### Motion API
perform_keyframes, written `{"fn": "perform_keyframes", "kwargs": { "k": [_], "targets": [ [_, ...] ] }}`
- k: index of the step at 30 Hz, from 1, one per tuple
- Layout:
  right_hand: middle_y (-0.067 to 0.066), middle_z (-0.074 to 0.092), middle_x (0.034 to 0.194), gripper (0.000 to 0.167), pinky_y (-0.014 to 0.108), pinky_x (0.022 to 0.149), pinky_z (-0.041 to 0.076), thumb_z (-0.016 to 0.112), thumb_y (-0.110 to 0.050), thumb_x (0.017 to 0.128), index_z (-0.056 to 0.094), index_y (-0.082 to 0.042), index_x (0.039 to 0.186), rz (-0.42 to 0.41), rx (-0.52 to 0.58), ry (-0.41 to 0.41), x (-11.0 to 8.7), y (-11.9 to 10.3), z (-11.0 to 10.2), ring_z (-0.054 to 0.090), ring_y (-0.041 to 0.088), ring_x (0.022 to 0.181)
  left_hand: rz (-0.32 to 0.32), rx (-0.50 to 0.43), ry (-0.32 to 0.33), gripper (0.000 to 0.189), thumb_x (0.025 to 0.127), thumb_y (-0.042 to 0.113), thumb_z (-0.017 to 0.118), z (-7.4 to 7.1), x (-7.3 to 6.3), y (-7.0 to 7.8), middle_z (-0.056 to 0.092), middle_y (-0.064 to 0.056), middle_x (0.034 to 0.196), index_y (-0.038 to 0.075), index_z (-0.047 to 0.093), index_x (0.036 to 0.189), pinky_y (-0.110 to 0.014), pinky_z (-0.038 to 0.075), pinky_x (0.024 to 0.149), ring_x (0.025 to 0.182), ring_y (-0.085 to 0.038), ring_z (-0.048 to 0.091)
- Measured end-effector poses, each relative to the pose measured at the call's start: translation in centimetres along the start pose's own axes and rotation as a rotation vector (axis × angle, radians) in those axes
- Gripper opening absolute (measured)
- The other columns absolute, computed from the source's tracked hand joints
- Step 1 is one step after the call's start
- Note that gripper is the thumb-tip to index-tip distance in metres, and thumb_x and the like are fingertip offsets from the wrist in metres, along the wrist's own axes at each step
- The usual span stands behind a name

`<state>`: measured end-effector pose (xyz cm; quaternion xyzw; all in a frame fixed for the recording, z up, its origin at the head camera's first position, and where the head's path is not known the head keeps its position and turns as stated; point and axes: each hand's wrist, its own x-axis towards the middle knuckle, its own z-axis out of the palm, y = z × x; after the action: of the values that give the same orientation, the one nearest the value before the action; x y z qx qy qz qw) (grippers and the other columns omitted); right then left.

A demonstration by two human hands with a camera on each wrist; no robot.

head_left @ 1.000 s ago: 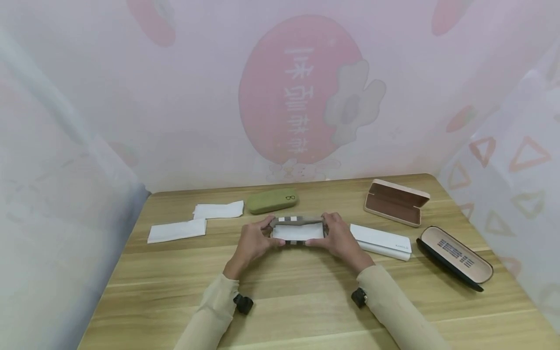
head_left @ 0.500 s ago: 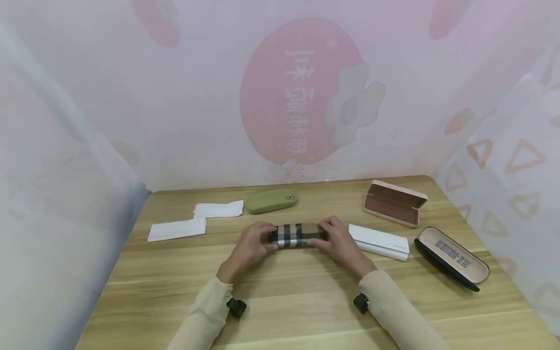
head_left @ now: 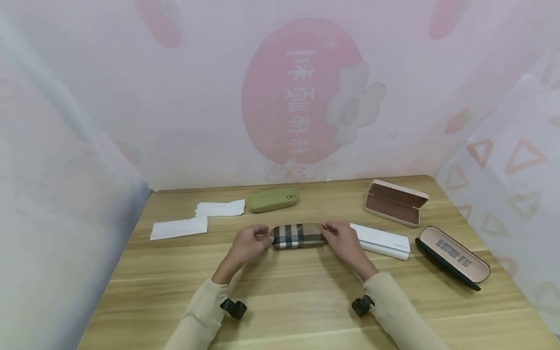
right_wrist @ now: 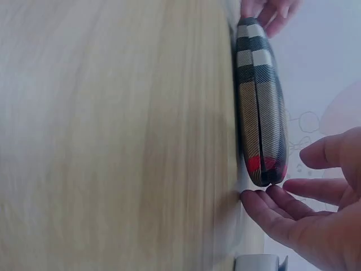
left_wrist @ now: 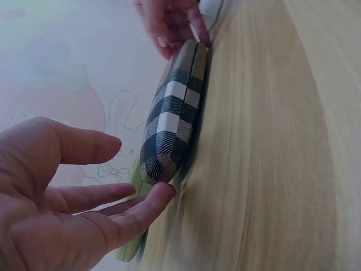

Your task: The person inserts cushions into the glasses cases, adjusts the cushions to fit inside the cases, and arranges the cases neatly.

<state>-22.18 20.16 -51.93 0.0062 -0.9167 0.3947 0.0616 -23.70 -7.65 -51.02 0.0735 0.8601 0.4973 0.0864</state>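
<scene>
A plaid glasses case [head_left: 298,236] in brown, black and white lies closed on the table between the two hands. At its left end is my left hand [head_left: 251,244], a fingertip right at the case's tip and the other fingers loosely spread. My right hand [head_left: 346,243] is at the opposite end, its fingers relaxed beside the corner. In the left wrist view the left hand's fingers [left_wrist: 84,197] lie apart around the end of the case. The right wrist view has the right hand's fingers [right_wrist: 282,214] just below the case's red-marked end.
Behind the plaid case lies a closed green glasses case [head_left: 272,200]. White cloths [head_left: 179,228] lie at the left. To the right are a white case [head_left: 380,241], an open pink case with brown lining [head_left: 393,206] and an open black case [head_left: 457,255].
The plaid case was open with a white cloth inside a second ago, then its lid came down. Both hands have loosened from around it and drawn slightly outward to its ends.
</scene>
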Motion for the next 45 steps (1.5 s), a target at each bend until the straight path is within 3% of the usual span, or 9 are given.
{"fn": "perform_keyframes", "kwargs": {
  "k": [7, 15, 25, 29, 33, 38, 41, 43, 45],
  "targets": [
    [0.018, 0.071, 0.126, 0.036, 0.050, 0.102, 0.051, 0.063, -0.019, 0.099, 0.068, -0.001, 0.130, 0.096, 0.090, -0.044, -0.1, -0.1, -0.4, 0.067, 0.032, 0.119, -0.064, -0.107, -0.029, 0.052, 0.090, 0.015, 0.073, -0.1, 0.1, 0.0, 0.064, -0.022, 0.133, -0.006, 0.058, 0.136, -0.047, 0.049, 0.107, 0.124, -0.036, 0.062],
    [0.016, 0.072, 0.124, 0.036, 0.046, 0.100, 0.052, 0.061, -0.020, 0.098, 0.070, -0.002, 0.127, 0.196, 0.182, -0.026, -0.5, -0.3, -0.5, 0.068, 0.029, 0.115, -0.094, -0.137, -0.008, 0.046, 0.094, 0.017, 0.069, -0.3, 0.3, -0.1, 0.067, -0.020, 0.130, -0.006, 0.061, 0.133, -0.046, 0.049, 0.106, 0.122, -0.034, 0.062],
    [0.018, 0.071, 0.125, 0.035, 0.050, 0.105, 0.049, 0.062, -0.020, 0.098, 0.071, -0.001, 0.125, 0.144, 0.117, -0.044, -0.5, -1.1, -0.6, 0.063, 0.033, 0.124, -0.106, -0.141, 0.009, 0.042, 0.092, 0.018, 0.071, 0.5, 0.5, 0.8, 0.068, -0.022, 0.128, -0.006, 0.066, 0.126, -0.047, 0.049, 0.106, 0.122, -0.035, 0.063],
    [0.015, 0.075, 0.113, 0.033, 0.042, 0.089, 0.054, 0.061, -0.021, 0.098, 0.072, 0.000, 0.121, 0.138, 0.058, -0.065, 0.3, -1.1, -1.0, 0.067, 0.027, 0.103, -0.105, -0.142, -0.003, 0.047, 0.091, 0.019, 0.072, 1.2, 0.8, 1.2, 0.067, -0.023, 0.129, -0.008, 0.064, 0.128, -0.047, 0.049, 0.106, 0.124, -0.036, 0.062],
    [0.008, 0.065, 0.084, 0.022, 0.031, 0.066, 0.044, 0.059, -0.020, 0.098, 0.072, -0.003, 0.097, 0.126, 0.007, -0.109, 1.2, -1.1, -1.7, 0.053, 0.019, 0.074, -0.111, -0.164, -0.025, 0.052, 0.090, 0.021, 0.073, 1.9, 1.1, 1.6, 0.065, -0.023, 0.133, -0.008, 0.062, 0.131, -0.047, 0.048, 0.109, 0.128, -0.036, 0.060],
    [0.001, 0.043, 0.069, 0.028, 0.028, 0.059, 0.033, 0.058, -0.018, 0.098, 0.050, -0.009, 0.073, 0.072, -0.053, -0.160, 2.7, -1.1, -2.6, 0.041, 0.016, 0.064, -0.103, -0.199, -0.044, 0.055, 0.088, 0.021, 0.074, 2.5, 1.5, 2.3, 0.064, -0.023, 0.135, -0.009, 0.061, 0.132, -0.048, 0.046, 0.110, 0.130, -0.037, 0.058],
    [0.001, 0.038, 0.068, 0.030, 0.029, 0.058, 0.032, 0.057, -0.017, 0.098, 0.043, -0.010, 0.073, 0.052, -0.070, -0.173, 3.7, -0.9, -3.0, 0.038, 0.016, 0.062, -0.094, -0.211, -0.060, 0.054, 0.088, 0.022, 0.074, 3.1, 1.9, 2.7, 0.065, -0.023, 0.134, -0.008, 0.062, 0.132, -0.048, 0.045, 0.111, 0.131, -0.036, 0.057],
    [0.005, 0.043, 0.071, 0.027, 0.031, 0.059, 0.034, 0.056, -0.019, 0.099, 0.046, -0.007, 0.077, 0.057, -0.070, -0.181, 4.4, -0.6, -3.3, 0.041, 0.019, 0.065, -0.089, -0.203, -0.062, 0.054, 0.088, 0.023, 0.074, 3.5, 2.2, 3.0, 0.065, -0.022, 0.134, -0.007, 0.063, 0.132, -0.049, 0.044, 0.111, 0.131, -0.035, 0.057],
    [0.014, 0.058, 0.086, 0.024, 0.036, 0.069, 0.047, 0.055, -0.022, 0.100, 0.058, 0.002, 0.093, 0.080, -0.057, -0.187, 5.1, -0.3, -3.5, 0.055, 0.026, 0.077, -0.084, -0.201, -0.069, 0.054, 0.088, 0.024, 0.074, 3.8, 2.5, 3.4, 0.066, -0.021, 0.133, -0.006, 0.063, 0.131, -0.049, 0.044, 0.111, 0.129, -0.034, 0.058]
  ]
}}
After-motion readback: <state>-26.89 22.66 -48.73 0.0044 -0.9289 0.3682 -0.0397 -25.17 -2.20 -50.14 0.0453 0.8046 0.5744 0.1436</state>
